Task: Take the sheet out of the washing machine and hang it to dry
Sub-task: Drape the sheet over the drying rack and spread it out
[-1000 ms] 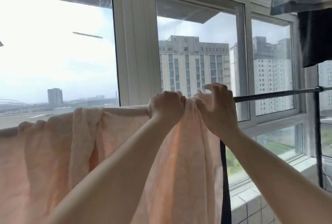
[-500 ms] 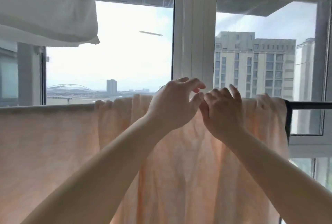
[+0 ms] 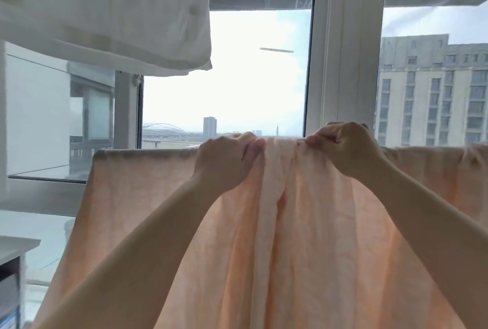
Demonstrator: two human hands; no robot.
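Head view: left hand and right hand fingers pinching bunched top of peach sheet, draped before window.

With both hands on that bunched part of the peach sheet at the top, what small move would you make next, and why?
Probably draw the two hands apart along the top edge. The left hand and right hand each grip the peach sheet on either side of a gathered fold, while the cloth further left already hangs flat. Pulling sideways should smooth that bunch so it dries evenly.
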